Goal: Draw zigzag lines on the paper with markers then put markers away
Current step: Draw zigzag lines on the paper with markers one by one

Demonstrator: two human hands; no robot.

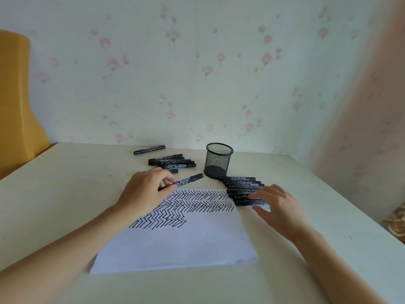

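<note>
Paper (186, 240): white sheet flat on the tabletop (65, 194), its far part covered in black zigzag rows. Left hand (142, 189): fingers pinching one capped black marker (186, 179) above the paper's far edge. Right hand (278, 207): fingers loosely spread, tips touching the nearest of a row of markers (243, 187) right of the paper. Mesh pen cup (219, 160): upright behind the paper. Further marker pile (171, 162) left of the cup.
</note>
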